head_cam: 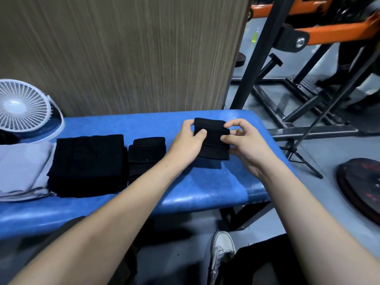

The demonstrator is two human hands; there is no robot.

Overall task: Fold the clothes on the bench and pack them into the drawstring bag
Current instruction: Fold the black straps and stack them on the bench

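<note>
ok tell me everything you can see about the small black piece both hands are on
The small black garment is dark, soft-looking fabric folded into a compact layered rectangle. It sits near the right end of the blue bench, its far edge lifted. The left hand grips its left side, thumb on top; the right hand pinches its right edge. What garment it is cannot be told.

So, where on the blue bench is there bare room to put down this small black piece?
Bare bench shows in front of the small black piece toward the near edge, and behind the folded black stack toward the wall. Left is crowded: stack, black bundle, grey cloth, fan.
</note>
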